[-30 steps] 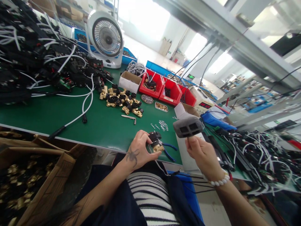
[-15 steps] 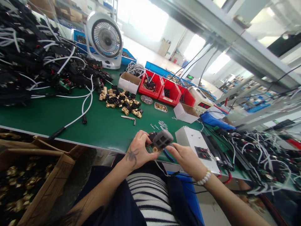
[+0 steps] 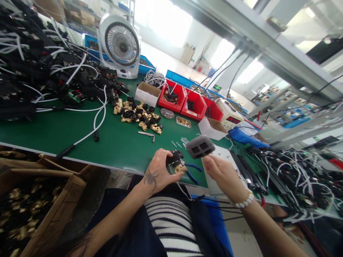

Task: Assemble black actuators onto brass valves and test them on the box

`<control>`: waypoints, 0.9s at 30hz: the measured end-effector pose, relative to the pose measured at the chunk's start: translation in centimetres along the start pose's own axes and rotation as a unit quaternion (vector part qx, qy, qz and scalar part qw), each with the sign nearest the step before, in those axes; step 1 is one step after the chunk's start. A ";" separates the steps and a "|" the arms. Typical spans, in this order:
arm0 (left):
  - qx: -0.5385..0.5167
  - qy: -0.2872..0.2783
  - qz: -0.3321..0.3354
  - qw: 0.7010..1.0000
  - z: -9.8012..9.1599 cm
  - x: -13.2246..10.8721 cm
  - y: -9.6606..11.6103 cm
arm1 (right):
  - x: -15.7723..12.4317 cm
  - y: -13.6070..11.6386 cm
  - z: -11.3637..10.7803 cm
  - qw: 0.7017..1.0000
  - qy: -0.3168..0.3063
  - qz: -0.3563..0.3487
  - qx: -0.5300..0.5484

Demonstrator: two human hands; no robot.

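My left hand (image 3: 160,167) is wrapped round a brass valve (image 3: 179,168) with a black housing on top, holding it at the front edge of the green table. In my right hand (image 3: 223,175), closed round its handle, is a grey mallet (image 3: 200,146) whose head has square recesses. It is raised above and to the right of the valve, apart from it. Blue-handled pliers (image 3: 195,175) lie just right of the valve, their jaws hidden. Small metal clips (image 3: 184,141) are scattered behind the valve.
Brass fittings with black caps (image 3: 139,116) are heaped mid-table. Red bins (image 3: 194,105), a white fan (image 3: 120,46) and open cartons stand behind. Cabled black units (image 3: 53,71) pile up at left. A grey-white box (image 3: 221,157) sits at right, and a carton of brass parts (image 3: 64,210) is lower left.
My right hand has lifted the mallet up and to the right, off the valve, uncovering it and the pliers. My left hand stays in place on the valve.
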State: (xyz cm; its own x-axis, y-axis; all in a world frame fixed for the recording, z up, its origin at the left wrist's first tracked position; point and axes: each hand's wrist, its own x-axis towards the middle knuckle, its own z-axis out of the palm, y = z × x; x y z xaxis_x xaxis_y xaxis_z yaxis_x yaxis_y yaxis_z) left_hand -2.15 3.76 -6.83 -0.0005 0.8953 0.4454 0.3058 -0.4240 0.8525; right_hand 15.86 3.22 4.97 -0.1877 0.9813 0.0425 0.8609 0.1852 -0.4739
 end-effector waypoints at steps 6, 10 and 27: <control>-0.004 -0.009 -0.010 1.000 0.2 -0.1 -0.2 | -0.8 0.4 0.3 0.995 0.034 0.012 0.088; -0.003 -0.013 -0.014 1.000 0.1 -0.1 -0.3 | -1.0 0.6 1.3 0.985 0.055 0.026 0.164; -0.007 -0.024 -0.010 1.000 0.1 -0.1 -0.3 | -0.8 -0.4 0.6 0.997 -0.033 0.010 -0.068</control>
State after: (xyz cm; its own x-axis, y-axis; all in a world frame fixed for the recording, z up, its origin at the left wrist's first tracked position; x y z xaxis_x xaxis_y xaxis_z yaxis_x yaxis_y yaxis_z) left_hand -2.17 3.77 -7.16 0.0388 0.9091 0.4149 0.2930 -0.4073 0.8650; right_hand 15.33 2.35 4.61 -0.1967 0.9801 -0.0251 0.9200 0.1757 -0.3503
